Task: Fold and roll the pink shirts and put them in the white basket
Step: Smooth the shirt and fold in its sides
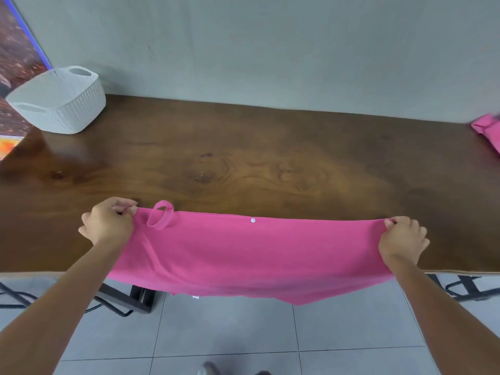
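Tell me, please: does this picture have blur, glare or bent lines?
Head view: wide-angle bending curves the table edges; soft glare sits on the wood's middle; the second pink shirt at the right border is smeared; the held pink shirt and white basket look reasonably sharp.

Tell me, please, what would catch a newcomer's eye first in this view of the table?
The bright pink shirt stretched wide at the near edge of the wooden table, its top corners pinched by the left hand and right hand while its lower part hangs off the table edge. Next, the white basket at the far left corner, and more pink cloth at the far right edge.
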`<state>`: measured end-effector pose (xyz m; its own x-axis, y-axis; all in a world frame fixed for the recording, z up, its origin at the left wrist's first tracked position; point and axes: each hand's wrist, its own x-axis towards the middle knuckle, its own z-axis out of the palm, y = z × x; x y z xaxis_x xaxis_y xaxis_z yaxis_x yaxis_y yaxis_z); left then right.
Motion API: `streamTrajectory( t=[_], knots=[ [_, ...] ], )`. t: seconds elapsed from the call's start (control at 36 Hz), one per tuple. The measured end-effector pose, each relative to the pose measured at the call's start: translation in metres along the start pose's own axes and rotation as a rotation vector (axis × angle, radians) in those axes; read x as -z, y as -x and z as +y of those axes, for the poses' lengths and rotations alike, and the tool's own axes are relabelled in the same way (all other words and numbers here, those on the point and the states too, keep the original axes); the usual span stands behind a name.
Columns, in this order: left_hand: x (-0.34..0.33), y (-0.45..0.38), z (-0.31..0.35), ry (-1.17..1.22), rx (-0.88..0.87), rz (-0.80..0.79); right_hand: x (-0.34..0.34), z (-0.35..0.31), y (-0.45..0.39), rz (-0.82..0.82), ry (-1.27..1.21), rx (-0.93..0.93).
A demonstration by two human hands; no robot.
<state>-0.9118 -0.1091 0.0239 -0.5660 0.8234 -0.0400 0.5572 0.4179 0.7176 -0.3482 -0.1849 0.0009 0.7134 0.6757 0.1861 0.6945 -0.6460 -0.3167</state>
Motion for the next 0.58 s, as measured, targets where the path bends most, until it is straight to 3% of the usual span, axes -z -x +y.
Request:
streamTrajectory(
  t=[0.58],
  knots=[
    [-0.072,-0.079,0.072,-0.027,0.052,0.059,-0.046,-0.054,-0.11,0.012,-0.049,0.012]
  ],
)
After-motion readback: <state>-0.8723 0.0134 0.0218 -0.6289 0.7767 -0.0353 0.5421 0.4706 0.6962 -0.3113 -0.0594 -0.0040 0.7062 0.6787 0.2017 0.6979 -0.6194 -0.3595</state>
